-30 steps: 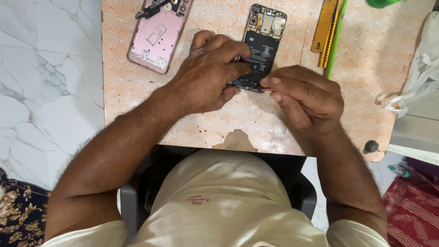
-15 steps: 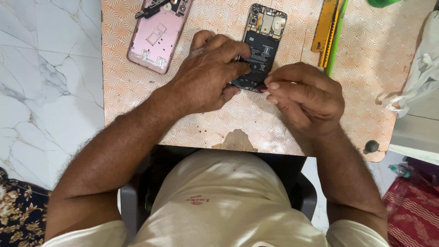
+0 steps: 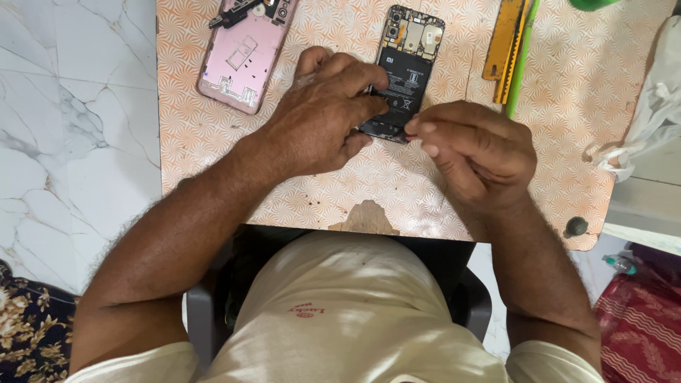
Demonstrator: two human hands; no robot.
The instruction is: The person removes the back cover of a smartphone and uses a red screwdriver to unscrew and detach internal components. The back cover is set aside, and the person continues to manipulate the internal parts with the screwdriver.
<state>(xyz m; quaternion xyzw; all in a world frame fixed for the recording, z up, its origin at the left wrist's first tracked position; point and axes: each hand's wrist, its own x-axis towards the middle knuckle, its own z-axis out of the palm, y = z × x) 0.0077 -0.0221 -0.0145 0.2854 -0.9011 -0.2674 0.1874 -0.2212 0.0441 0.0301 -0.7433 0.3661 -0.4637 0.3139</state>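
An opened black phone with its back removed lies on the orange patterned table, showing a black battery and circuit parts. My left hand rests over the phone's lower left side and holds it down. My right hand is at the phone's lower right corner, with fingertips pinched together on something too small to see. The lower end of the phone is hidden under both hands.
A pink phone back shell with a dark tool on it lies at the table's upper left. Yellow and green rulers lie upper right. A white plastic bag sits at the right edge, a small dark knob near the front corner.
My right hand has shifted slightly right and down from the phone's lower edge, fingers still pinched. My left hand stays on the phone.
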